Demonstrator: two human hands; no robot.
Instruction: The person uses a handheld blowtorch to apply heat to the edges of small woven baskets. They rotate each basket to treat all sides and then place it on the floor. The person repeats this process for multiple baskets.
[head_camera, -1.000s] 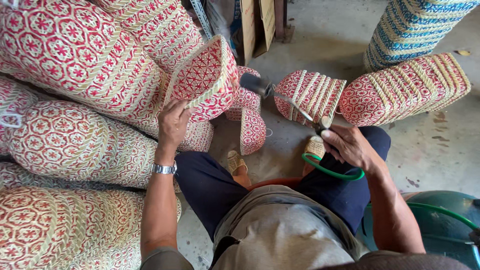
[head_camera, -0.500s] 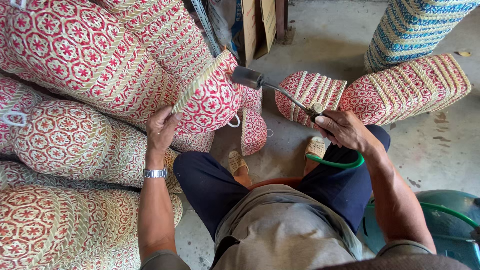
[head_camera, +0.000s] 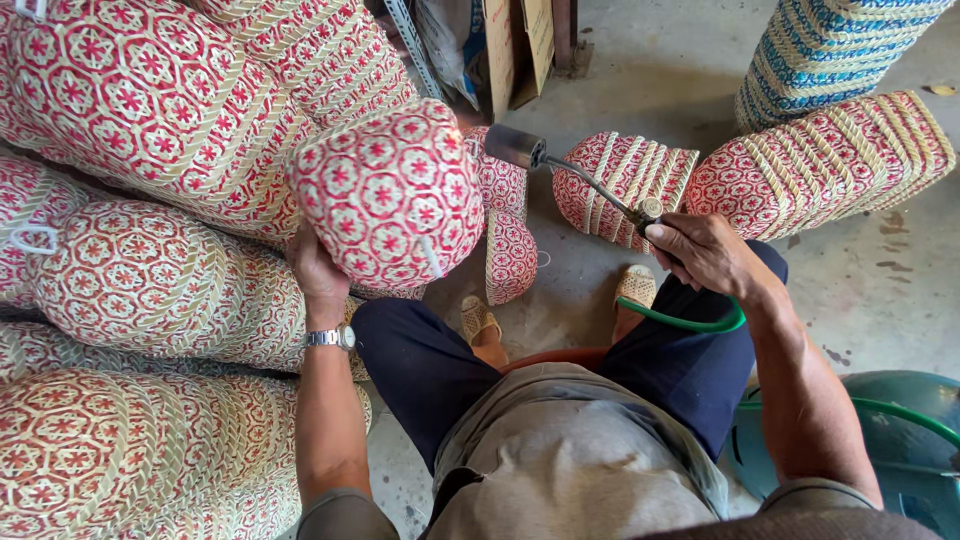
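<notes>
My left hand (head_camera: 318, 272) grips the red-and-cream woven basket (head_camera: 390, 195) from underneath, fingers closed on its lower left edge, holding it up off the floor with its patterned bottom turned toward me. A white strap tag shows on its near right side. Silver wristwatch (head_camera: 330, 338) on that wrist.

My right hand (head_camera: 703, 250) is closed around the handle of the metal gas torch (head_camera: 575, 180). Its thin dark stem runs up and left from my fist to the cylindrical metal nozzle (head_camera: 512, 145), which sits just beside the held basket's far right edge. Cannot tell whether nozzle and weave touch. A green hose (head_camera: 690, 322) loops out from under this hand and curves across my right thigh.

Left of me: a stack of large red-and-cream woven baskets (head_camera: 140, 110), piled from near to far. On the concrete floor (head_camera: 680, 90) beyond my knees: a small woven piece of the same pattern (head_camera: 510, 255) standing on edge, a ribbed red-and-cream basket (head_camera: 625, 180) lying on its side behind the torch stem, and a longer one (head_camera: 830, 165) to its right. Far right: a blue-and-cream woven stack (head_camera: 830, 45). Near right: a blue-green gas cylinder (head_camera: 860, 440). My feet are in woven sandals (head_camera: 478, 320).
</notes>
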